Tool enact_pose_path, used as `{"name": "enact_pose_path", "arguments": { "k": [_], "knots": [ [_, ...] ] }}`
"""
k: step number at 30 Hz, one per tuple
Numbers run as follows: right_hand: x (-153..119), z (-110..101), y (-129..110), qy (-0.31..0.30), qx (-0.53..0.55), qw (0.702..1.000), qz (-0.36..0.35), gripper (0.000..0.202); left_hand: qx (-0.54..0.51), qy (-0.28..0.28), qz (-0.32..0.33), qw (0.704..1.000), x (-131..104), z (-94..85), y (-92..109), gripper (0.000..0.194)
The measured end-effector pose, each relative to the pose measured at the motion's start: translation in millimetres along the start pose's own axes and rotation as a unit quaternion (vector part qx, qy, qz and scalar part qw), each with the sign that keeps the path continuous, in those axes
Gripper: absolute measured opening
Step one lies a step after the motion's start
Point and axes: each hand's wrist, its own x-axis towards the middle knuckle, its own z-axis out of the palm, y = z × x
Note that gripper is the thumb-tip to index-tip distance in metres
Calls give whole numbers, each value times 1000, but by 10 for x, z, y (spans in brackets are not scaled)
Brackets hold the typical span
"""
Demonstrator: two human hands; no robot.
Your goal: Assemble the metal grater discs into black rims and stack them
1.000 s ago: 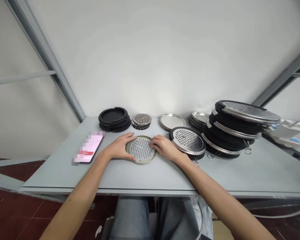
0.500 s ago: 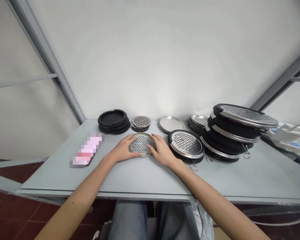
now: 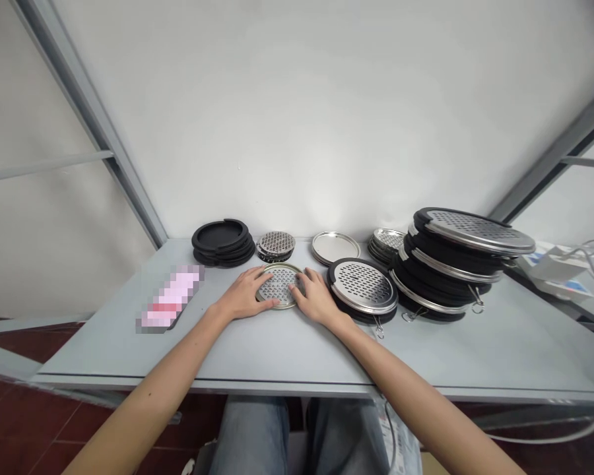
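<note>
A round metal grater plate (image 3: 280, 286) with a raised rim lies flat on the table in front of me. My left hand (image 3: 245, 293) curves round its left edge, with the thumb along the near side. At the right edge is my right hand (image 3: 317, 297), its fingers on the rim and its thumb reaching over the grating surface. Both hands grip the plate from opposite sides, and parts of the rim are hidden beneath them. Just right of my right hand sits a finished-looking round grater (image 3: 362, 285) with a black base and a wire clip at its front.
Along the wall stand stacked black round bases (image 3: 222, 239), perforated grater discs (image 3: 276, 243), shiny metal rings or lids (image 3: 335, 248) and more grater discs (image 3: 389, 237). A tall leaning stack of black-based graters (image 3: 475, 231) is at right. A phone with blurred screen (image 3: 171, 297) lies left.
The view has shifted slightly, so the items on the right appear a little farther left. Both hands stay on the grater plate, with only slight finger movement.
</note>
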Motion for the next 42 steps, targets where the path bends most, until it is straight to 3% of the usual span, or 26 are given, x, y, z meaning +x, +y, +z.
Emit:
{"name": "enact_pose_path", "arguments": {
  "k": [4, 7, 12, 18, 22, 33, 42],
  "knots": [
    [10, 22, 34, -1, 7, 1000, 12, 54, -32, 51, 6, 998, 14, -55, 34, 50],
    [20, 18, 41, -8, 21, 1000, 17, 53, -52, 83, -15, 995, 11, -86, 38, 42],
    [22, -5, 33, -6, 29, 1000, 2, 46, -51, 78, 7, 996, 3, -78, 55, 38],
    [28, -29, 27, -14, 13, 1000, -12, 44, 7, 17, 50, 999, 62, 1, 95, 58],
    [27, -49, 4, -19, -4, 999, -25, 43, -4, -19, 45, 999, 104, 29, 92, 56],
    [84, -64, -99, -25, -44, 998, -35, 41, 6, 2, 39, 999, 167, 55, 52, 53],
    [165, 13, 15, 3, 5, 999, -44, 36, 18, -2, 31, 999, 173, 45, 55, 54]
  ]
}}
